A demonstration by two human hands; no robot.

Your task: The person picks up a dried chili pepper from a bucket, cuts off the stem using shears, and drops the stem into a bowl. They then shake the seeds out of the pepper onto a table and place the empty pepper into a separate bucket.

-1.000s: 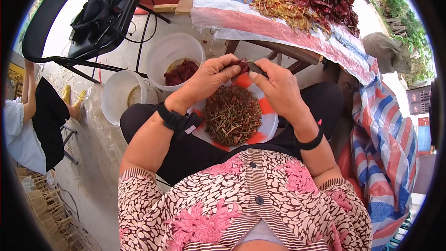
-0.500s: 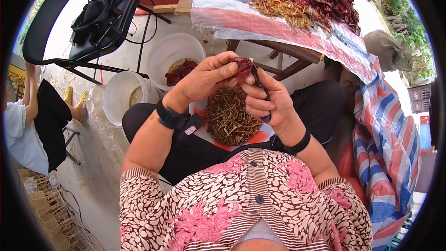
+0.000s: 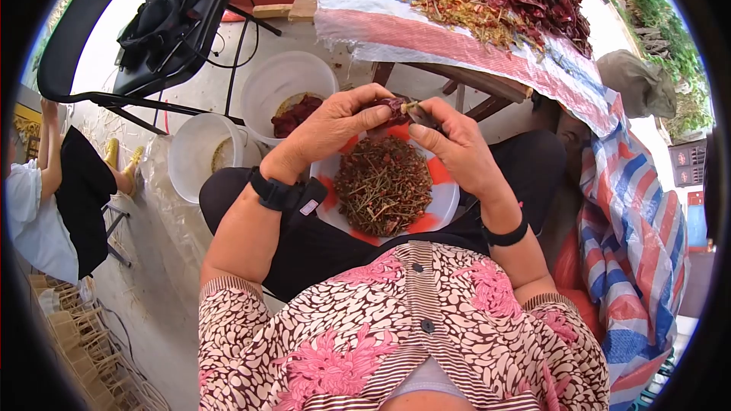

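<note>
My left hand (image 3: 327, 125) pinches a dried red chili pepper (image 3: 397, 109) between thumb and fingers. My right hand (image 3: 461, 148) is closed around a dark-handled cutting tool (image 3: 417, 114); a greyish part of it shows beside the pepper's stem end, and its kind is mostly hidden by the fingers. Both hands meet above a white basin with orange-red patches (image 3: 448, 202), which sits between my legs. Inside it lies a heap of chili stems and bits (image 3: 384, 190).
A striped sheet (image 3: 426, 34) on a wooden table bears dried red chilies (image 3: 525, 0) and yellowish seeds (image 3: 457, 4). At left stand a translucent tub (image 3: 285, 68) with red pods, another tub (image 3: 202, 156), and a black folding chair (image 3: 84, 38) with a bag. Another person (image 3: 42, 213) is at far left.
My right hand has turned and moved slightly right and up, bringing the cutting tool's handle out of sight under the fingers. The left hand still grips the pepper, now tilted more sideways.
</note>
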